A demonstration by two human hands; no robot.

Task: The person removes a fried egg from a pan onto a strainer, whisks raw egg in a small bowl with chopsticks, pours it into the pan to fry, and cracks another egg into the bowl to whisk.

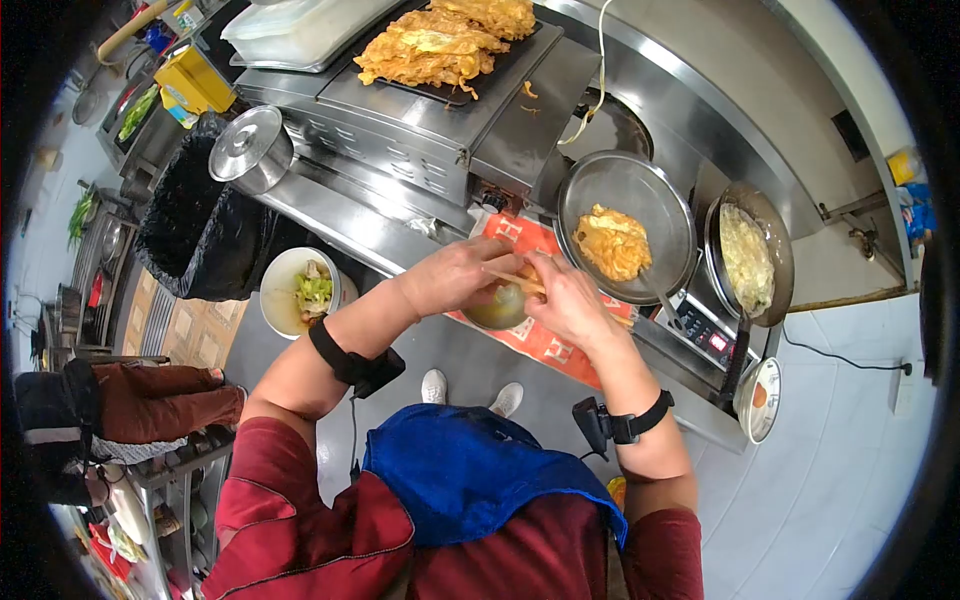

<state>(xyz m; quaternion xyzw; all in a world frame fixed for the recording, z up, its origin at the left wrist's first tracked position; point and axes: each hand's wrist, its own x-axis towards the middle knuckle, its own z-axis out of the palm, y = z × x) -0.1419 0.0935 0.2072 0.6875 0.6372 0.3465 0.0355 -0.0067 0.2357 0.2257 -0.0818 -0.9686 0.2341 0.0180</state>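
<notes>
My left hand [462, 272] and my right hand [572, 302] meet over a bowl [492, 318] with yellowish liquid in it. A pair of wooden chopsticks [515, 281] sticks out of my right hand's closed fingers, toward the left hand. Between the fingertips is a small rounded brown thing that looks like an egg [527, 271], partly hidden; my left fingers are closed against it. The bowl stands on a red and white printed cloth [555, 345]. Beside my right hand, a wide metal pan [585, 192] holds a fried egg [612, 243] and a spatula [662, 298].
A wok [783, 235] with a pale egg [746, 258] sits on an induction cooker [705, 337] at right. Fried eggs [435, 48] pile on a black tray at the back. At left are a lidded pot [250, 150], a white bucket [347, 290] and a black-lined bin [190, 225]. Another person's legs [165, 400] show.
</notes>
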